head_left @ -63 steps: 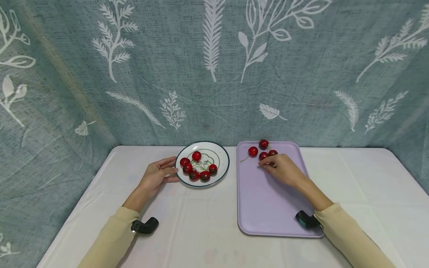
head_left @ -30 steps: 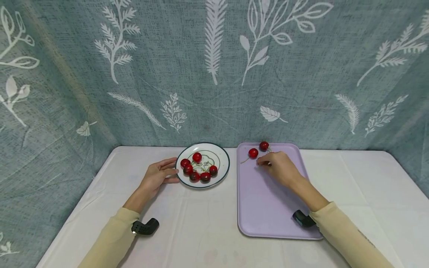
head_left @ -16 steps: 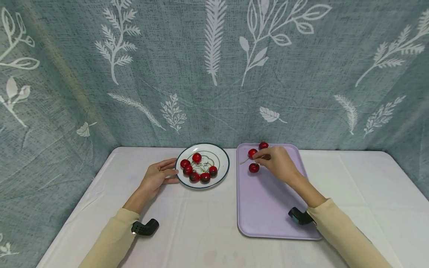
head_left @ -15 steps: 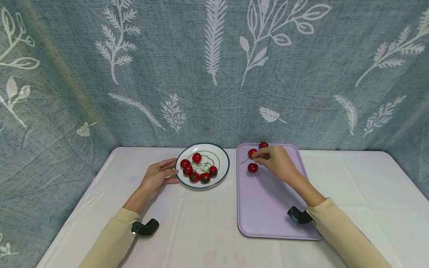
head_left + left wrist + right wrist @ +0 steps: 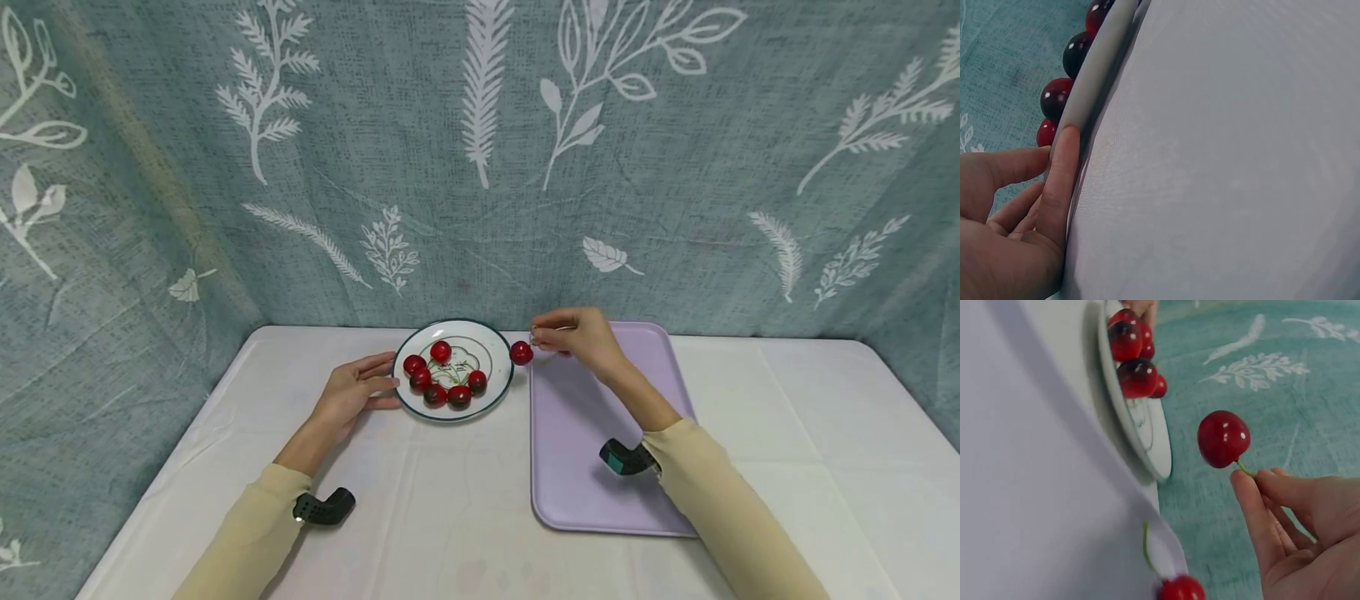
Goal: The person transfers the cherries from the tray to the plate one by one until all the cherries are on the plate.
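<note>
My right hand (image 5: 581,337) pinches the green stem of a red cherry (image 5: 521,353) between thumb and fingertips. That cherry hangs in the air between the white plate (image 5: 491,396) and the lilac tray (image 5: 600,508), close to the plate's right rim. My left hand (image 5: 352,392) rests at the plate's left edge, its fingers extended and their tips touching the rim, as the left wrist view also shows. On the plate lie several dark red cherries (image 5: 459,396) with stems toward the middle. Another cherry (image 5: 1183,589) shows on the tray in the right wrist view; my right hand mostly hides it from the head camera.
A white cloth (image 5: 457,517) covers the table. Behind it hangs a teal curtain (image 5: 420,125) with white leaf prints. Both wrists wear small black devices; the right one (image 5: 626,458) stands over the tray.
My right hand has lifted a cherry by its stem and carried it left from the tray toward the plate. The left hand and the plate stay in place.
</note>
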Motion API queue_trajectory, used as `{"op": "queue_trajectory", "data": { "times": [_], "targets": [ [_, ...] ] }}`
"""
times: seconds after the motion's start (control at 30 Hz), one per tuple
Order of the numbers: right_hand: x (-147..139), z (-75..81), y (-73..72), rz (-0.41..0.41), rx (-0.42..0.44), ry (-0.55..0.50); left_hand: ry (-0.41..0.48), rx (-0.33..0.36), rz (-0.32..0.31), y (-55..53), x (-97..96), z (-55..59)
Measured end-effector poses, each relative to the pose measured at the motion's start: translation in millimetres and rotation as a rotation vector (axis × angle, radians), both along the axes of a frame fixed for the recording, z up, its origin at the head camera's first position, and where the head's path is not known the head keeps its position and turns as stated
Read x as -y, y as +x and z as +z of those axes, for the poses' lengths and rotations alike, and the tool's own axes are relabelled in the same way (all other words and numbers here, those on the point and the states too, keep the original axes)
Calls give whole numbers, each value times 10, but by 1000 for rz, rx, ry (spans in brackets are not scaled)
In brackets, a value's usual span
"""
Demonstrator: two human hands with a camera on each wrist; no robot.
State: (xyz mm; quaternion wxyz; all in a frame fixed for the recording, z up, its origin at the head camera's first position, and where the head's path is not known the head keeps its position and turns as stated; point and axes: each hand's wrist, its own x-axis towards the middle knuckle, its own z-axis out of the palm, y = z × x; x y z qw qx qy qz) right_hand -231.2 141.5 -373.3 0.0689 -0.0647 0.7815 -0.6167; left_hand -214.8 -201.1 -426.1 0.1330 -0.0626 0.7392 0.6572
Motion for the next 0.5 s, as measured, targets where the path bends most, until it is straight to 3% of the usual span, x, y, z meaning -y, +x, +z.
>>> {"op": "queue_trajectory", "data": {
  "times": [0.2, 0.5],
  "targets": [
    [216, -16, -83, 14, 209, -305, -1, -4, -5, 20, 5, -6],
    [507, -85, -196, 11, 252, -295, 8, 4, 2, 8, 15, 10]
  ]
}}
